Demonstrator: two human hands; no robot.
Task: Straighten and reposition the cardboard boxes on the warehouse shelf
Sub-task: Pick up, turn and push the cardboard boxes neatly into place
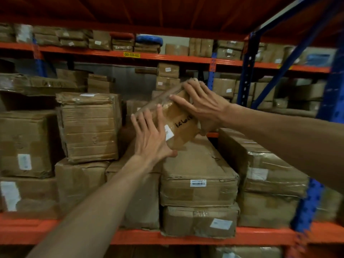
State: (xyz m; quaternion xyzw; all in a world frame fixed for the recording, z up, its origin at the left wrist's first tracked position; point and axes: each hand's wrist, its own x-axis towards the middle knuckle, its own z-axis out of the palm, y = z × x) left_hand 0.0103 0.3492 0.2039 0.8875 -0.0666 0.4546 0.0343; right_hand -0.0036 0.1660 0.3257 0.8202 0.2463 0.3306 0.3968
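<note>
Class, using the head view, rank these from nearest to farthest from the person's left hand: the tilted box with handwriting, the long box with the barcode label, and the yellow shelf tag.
1. Tilted box: touching the left hand, held between both hands.
2. Long box: just below and right of the hand.
3. Yellow tag: on the upper beam, far behind.

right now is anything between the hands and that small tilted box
Nothing visible. Both the left hand and right hand already grip the small tilted box, held above the long flat box.
</note>
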